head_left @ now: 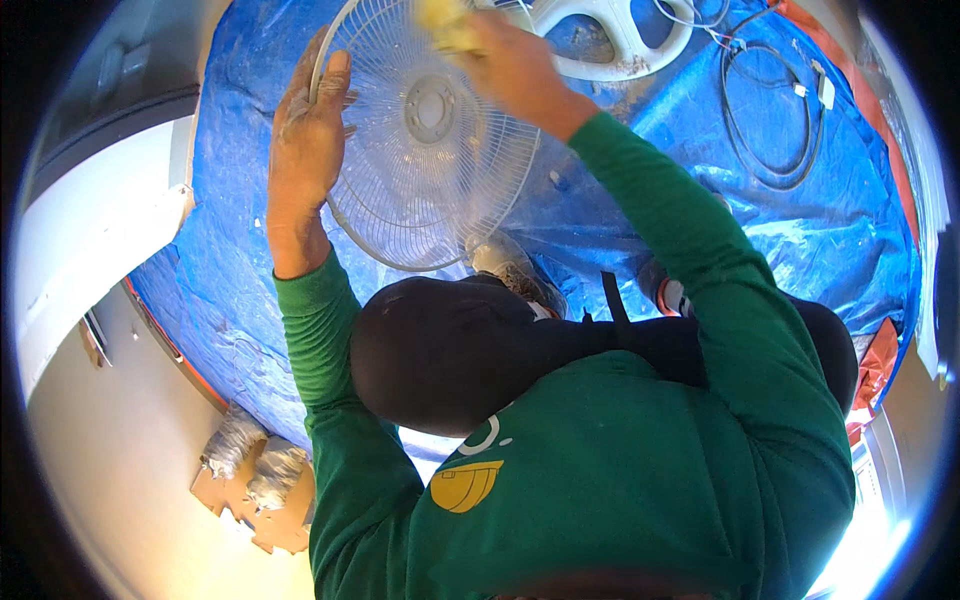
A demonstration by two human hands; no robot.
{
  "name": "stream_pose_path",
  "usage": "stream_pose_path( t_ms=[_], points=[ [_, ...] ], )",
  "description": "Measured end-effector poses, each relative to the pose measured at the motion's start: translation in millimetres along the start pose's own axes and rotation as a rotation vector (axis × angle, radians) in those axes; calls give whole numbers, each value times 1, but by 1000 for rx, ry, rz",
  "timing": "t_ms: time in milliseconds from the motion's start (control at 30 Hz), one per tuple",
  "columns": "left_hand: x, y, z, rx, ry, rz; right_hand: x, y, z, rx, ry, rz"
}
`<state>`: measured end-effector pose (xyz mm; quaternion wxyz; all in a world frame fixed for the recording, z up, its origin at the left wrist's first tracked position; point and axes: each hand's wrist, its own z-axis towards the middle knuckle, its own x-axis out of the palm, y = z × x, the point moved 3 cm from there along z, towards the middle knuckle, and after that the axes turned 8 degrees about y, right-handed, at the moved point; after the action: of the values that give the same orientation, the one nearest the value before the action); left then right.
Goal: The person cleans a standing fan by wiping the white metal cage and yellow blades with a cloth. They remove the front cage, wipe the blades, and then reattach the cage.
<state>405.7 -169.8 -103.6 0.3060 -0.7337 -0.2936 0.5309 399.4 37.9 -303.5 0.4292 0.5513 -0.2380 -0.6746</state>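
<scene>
A round wire fan grille with a grey rim and a disc at its center stands tilted in front of me. My left hand grips its left rim, thumb on the near face and fingers behind the wires. My right hand is closed around a yellow sponge-like pad at the grille's upper right. Motion blurs the pad, so its exact kind and whether it touches the wires are unclear. The grille's top edge runs out of view.
Blue tarp covers the ground. A white plastic frame with oval openings lies beyond my right hand, and a coiled black cable at the far right. My shoe is just below the grille. Plastic-wrapped bundles sit on cardboard at lower left.
</scene>
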Motion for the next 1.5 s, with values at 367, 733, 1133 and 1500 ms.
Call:
stream_pose_path(
  t_ms=[367,733,1133,1500],
  points=[
    [9,13,-3,-12,39,-22,87,-24,-96,556,38,126],
    [5,-11,-7,55,46,132,35,171,-79,292,278,818],
    [-36,-23,-34,62,-184,-173,62,131,-115,-229,329,242],
    [-53,21,-27,154,-183,-140,-39,-37,30,326,-55,-203]
  ],
)
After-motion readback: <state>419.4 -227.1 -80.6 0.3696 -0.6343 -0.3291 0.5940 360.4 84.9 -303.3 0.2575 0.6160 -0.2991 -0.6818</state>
